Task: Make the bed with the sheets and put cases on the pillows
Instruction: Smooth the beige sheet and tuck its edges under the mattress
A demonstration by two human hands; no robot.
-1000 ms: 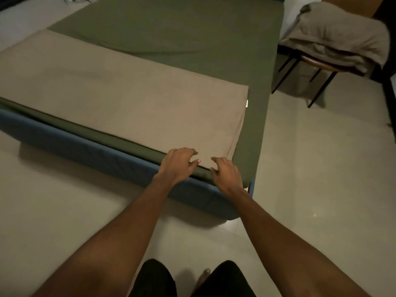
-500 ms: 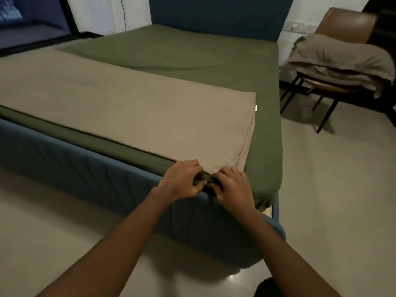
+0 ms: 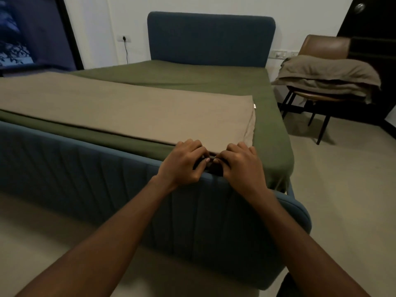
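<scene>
- Change: both hands have drawn together and curled since a second ago, when they lay flatter and apart on the cloth. The head has dropped, so the headboard (image 3: 211,37) is now in view.
- Left grip (image 3: 182,162): fingers curled over the near edge of the folded tan sheet (image 3: 128,112), thumb tucked under, pinching it.
- Right grip (image 3: 242,166): the same hold, just beside the left; thumb tips almost meet.
- Folded tan sheet: a long strip across the foot of the bed, lying on the green fitted sheet (image 3: 192,82) near the blue footboard (image 3: 85,172).
- Green fitted sheet: covers the mattress, mostly smooth.
- Chair (image 3: 325,46): well apart, carrying a tan linen heap (image 3: 325,71); pillows or cases, cannot tell.
- Progress, judged: the base sheet is done. The tan sheet is not yet unfolded and spread, and no pillows are on the bed.
</scene>
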